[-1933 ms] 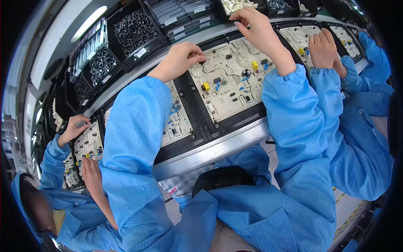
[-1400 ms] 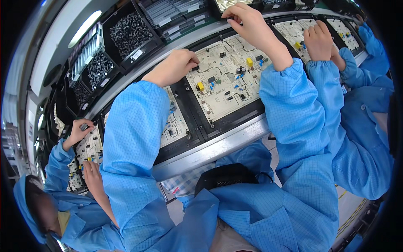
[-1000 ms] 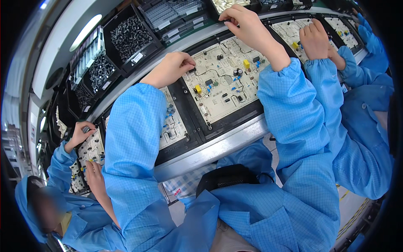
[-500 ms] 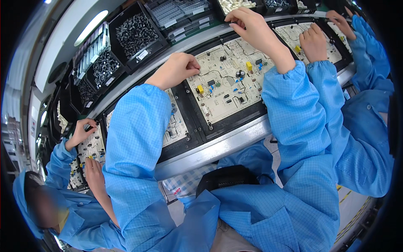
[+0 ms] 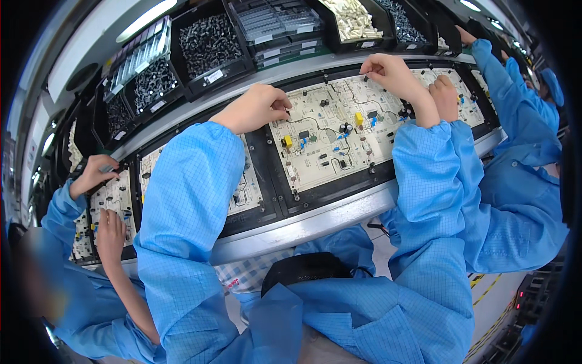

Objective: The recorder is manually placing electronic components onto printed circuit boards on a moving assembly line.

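Observation:
A cream circuit board (image 5: pixel 315 164) lies before me in a black carrier frame (image 5: pixel 276 176). It bears yellow blocks, black cylinders and small blue parts. My left hand (image 5: pixel 257 108) is pinched at the board's upper left corner, with a small dark spot at its fingertips that I cannot identify. Over the board's upper right edge, my right hand (image 5: pixel 391 76) has thumb and fingers pinched together. Something small and dark shows under its fingertips; whether a held part or part of the frame, I cannot tell.
Behind the metal rail (image 5: pixel 309 68) stand a bin of black parts (image 5: pixel 209 45), clear trays (image 5: pixel 273 24) and a bin of cream parts (image 5: pixel 351 21). Co-workers' hands (image 5: pixel 112 236) (image 5: pixel 444 97) are over neighbouring boards on both sides. A silver rail (image 5: pixel 303 227) runs along the near edge.
My right hand has come down from near the bins to the board's upper right edge. My left hand stays pinched at the upper left corner. The whole view has shifted slightly.

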